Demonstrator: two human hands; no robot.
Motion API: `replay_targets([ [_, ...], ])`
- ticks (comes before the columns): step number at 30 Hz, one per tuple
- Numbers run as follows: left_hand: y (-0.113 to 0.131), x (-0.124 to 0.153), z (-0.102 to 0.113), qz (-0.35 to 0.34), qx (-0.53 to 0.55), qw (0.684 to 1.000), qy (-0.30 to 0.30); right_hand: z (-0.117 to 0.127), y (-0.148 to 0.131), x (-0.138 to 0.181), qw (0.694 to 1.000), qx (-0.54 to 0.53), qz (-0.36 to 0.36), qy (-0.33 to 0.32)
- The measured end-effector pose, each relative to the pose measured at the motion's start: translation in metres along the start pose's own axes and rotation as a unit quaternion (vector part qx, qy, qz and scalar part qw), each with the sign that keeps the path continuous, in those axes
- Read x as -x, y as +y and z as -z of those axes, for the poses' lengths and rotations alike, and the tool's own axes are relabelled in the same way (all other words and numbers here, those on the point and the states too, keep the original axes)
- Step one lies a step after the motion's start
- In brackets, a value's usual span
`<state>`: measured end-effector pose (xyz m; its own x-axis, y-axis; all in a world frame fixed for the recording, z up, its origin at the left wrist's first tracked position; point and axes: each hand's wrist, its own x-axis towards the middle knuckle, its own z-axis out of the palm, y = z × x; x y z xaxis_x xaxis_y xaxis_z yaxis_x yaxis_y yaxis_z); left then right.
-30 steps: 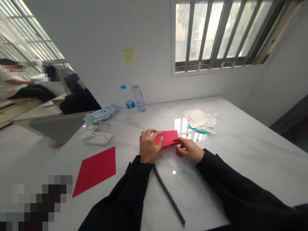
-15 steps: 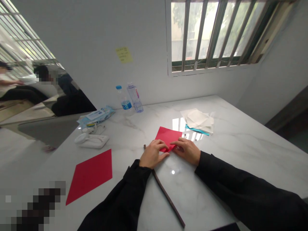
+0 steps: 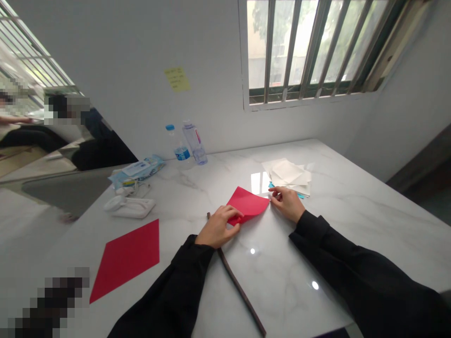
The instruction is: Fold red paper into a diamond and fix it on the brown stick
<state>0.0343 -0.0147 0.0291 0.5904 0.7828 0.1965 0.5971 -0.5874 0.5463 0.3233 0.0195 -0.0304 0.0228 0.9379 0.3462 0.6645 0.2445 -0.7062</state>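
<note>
A folded red paper (image 3: 248, 204) lies on the white marble table (image 3: 352, 220) in front of me. My left hand (image 3: 217, 228) pinches its near left corner, fingers closed on the paper. My right hand (image 3: 288, 203) pinches the paper's right corner, with the index finger stretched along the edge. Both arms wear black sleeves. A second, flat red sheet (image 3: 127, 257) lies apart at the left.
A dark thin strap (image 3: 239, 288) runs under my left wrist toward the near edge. A stack of white and blue papers (image 3: 289, 175) sits behind my right hand. Two water bottles (image 3: 186, 143), a wipes pack (image 3: 138, 169) and a white device (image 3: 127, 205) stand at the back left. People sit far left.
The folded red paper has been turned from a flat rectangle to a diamond-like angle. My right hand moved right and away to its far corner; my left hand slid down to the near corner.
</note>
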Motion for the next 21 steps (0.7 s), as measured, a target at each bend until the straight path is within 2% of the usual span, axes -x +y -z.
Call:
replay_targets([
  [4,0.003,-0.001,-0.002,-0.002,-0.005,1.000,-0.016,0.011,0.003,-0.005,0.999,0.037,-0.008,0.031],
  [7,0.006,-0.002,-0.003,-0.011,0.003,0.999,-0.030,0.009,-0.009,-0.004,0.998,0.028,0.048,0.034],
  [11,0.007,-0.001,0.000,-0.026,0.019,0.998,-0.062,-0.008,-0.036,0.000,0.992,0.041,0.120,-0.025],
  [15,0.007,0.000,0.004,-0.028,0.028,0.996,-0.077,-0.023,-0.049,0.000,0.988,0.053,0.116,-0.082],
  [21,0.012,0.001,0.005,-0.020,0.023,0.998,-0.062,-0.021,-0.048,-0.003,0.991,-0.027,0.124,-0.041],
])
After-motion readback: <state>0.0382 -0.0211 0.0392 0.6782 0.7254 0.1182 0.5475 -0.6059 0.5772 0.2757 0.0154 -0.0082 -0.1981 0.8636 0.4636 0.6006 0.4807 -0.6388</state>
